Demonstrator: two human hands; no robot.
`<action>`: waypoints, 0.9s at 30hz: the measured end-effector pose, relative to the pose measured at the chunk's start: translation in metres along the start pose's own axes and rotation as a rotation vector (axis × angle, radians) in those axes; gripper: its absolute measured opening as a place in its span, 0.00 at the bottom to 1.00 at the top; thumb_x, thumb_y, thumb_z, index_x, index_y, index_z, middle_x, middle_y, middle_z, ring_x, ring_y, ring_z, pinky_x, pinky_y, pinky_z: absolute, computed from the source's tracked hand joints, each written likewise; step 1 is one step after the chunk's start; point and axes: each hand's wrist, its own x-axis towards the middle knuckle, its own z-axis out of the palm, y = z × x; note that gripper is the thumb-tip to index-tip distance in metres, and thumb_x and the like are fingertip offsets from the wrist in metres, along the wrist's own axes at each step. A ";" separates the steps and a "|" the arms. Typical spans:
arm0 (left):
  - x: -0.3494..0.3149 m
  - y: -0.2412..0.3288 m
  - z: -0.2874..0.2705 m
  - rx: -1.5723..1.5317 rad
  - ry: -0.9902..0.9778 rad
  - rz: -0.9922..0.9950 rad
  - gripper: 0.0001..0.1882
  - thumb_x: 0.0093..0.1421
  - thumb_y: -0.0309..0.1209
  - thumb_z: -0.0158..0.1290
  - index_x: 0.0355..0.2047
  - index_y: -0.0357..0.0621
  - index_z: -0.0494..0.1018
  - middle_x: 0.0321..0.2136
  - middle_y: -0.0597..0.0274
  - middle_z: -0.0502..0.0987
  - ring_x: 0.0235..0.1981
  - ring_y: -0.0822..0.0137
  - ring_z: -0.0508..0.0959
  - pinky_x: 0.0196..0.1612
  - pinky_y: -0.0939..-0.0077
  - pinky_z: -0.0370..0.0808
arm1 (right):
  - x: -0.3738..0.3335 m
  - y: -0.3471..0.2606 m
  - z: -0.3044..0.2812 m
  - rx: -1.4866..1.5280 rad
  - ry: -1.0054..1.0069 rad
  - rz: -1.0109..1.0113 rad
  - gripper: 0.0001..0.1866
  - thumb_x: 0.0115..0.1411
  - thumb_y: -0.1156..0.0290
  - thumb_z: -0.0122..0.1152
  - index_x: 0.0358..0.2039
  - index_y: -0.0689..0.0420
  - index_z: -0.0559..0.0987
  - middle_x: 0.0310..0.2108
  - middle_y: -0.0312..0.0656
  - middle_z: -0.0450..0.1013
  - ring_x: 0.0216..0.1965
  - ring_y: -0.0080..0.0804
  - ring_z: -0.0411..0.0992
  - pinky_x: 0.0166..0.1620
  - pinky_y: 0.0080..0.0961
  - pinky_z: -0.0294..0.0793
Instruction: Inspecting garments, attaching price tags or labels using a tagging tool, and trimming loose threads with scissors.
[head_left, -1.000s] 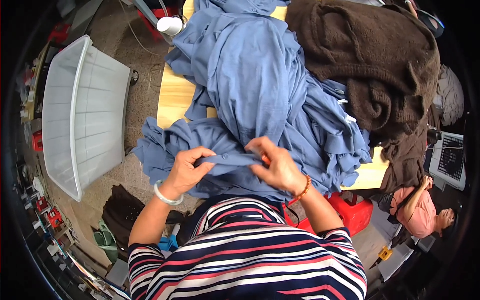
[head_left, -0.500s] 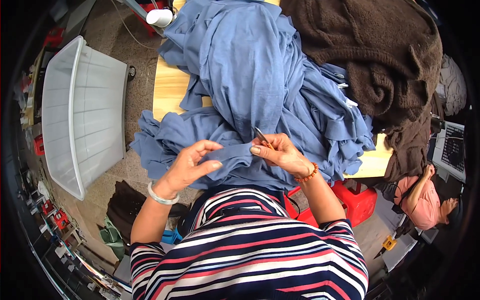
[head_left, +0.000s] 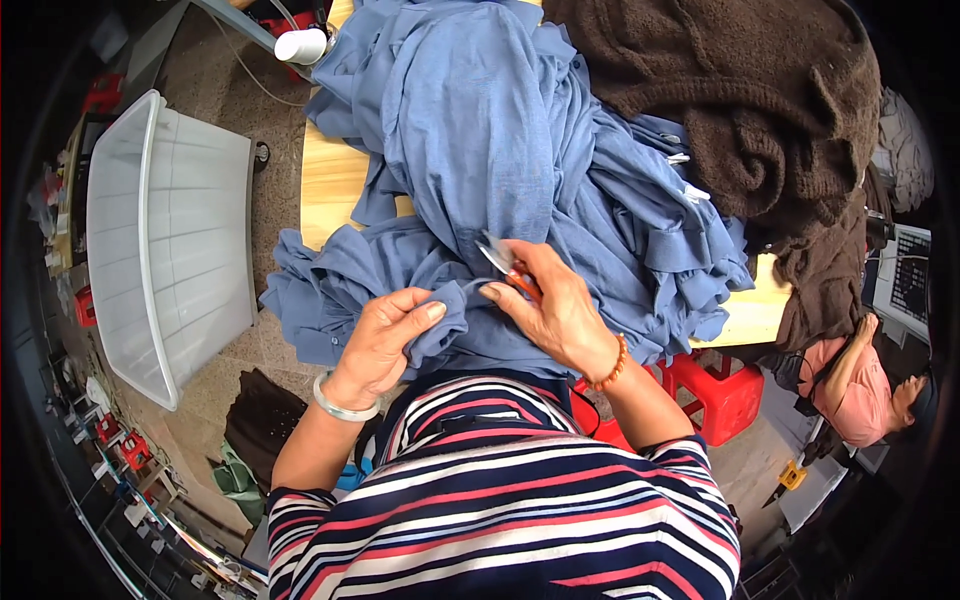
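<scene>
Several blue garments (head_left: 475, 130) lie heaped on the wooden table in front of me. My left hand (head_left: 376, 338) is closed on a folded end of blue cloth (head_left: 440, 322), thumb pressed on top. In my right hand (head_left: 565, 315) is a pair of thread snips (head_left: 523, 284) with orange handles, their blades pointing up and left over the heap. A pale thin strand (head_left: 476, 283) runs between the cloth end and my right thumb; whether the thumb grips it I cannot tell.
A large white wheeled bin (head_left: 200, 250) stands to the left. Brown knitwear (head_left: 740, 80) is piled at the far right of the table (head_left: 330, 185). Red stools (head_left: 715, 400) stand by its near right edge. At the right sits a person in pink (head_left: 850, 385). A white cup (head_left: 300, 46) is at far left.
My left hand has closed on the cloth's end and turned it. My right hand has let go of the cloth and moved slightly right, its snips now beside the thin strand.
</scene>
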 end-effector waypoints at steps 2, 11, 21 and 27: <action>0.000 0.001 0.001 -0.059 0.028 0.004 0.08 0.63 0.23 0.52 0.42 0.35 0.75 0.34 0.65 0.79 0.35 0.79 0.77 0.40 0.86 0.74 | -0.004 -0.010 -0.010 0.014 -0.013 0.002 0.20 0.57 0.69 0.64 0.47 0.64 0.72 0.30 0.47 0.71 0.26 0.35 0.71 0.30 0.29 0.71; 0.003 -0.003 0.008 -0.050 0.037 0.075 0.08 0.63 0.24 0.51 0.42 0.36 0.75 0.36 0.63 0.79 0.37 0.79 0.76 0.43 0.85 0.72 | -0.013 -0.020 0.004 0.013 -0.268 0.045 0.13 0.58 0.66 0.61 0.34 0.61 0.69 0.26 0.49 0.71 0.28 0.51 0.73 0.30 0.40 0.70; 0.003 -0.013 0.006 0.059 0.098 0.131 0.07 0.62 0.23 0.53 0.40 0.35 0.76 0.35 0.67 0.78 0.35 0.80 0.74 0.41 0.87 0.71 | -0.013 -0.010 0.008 -0.021 -0.210 0.013 0.10 0.60 0.66 0.60 0.35 0.58 0.71 0.18 0.45 0.70 0.18 0.43 0.70 0.23 0.34 0.67; 0.003 -0.013 0.003 0.277 0.031 0.164 0.08 0.63 0.25 0.52 0.41 0.35 0.75 0.35 0.67 0.78 0.36 0.81 0.73 0.42 0.86 0.69 | -0.003 -0.013 0.003 0.364 -0.149 0.175 0.15 0.58 0.69 0.64 0.43 0.61 0.72 0.18 0.30 0.64 0.21 0.15 0.60 0.24 0.17 0.60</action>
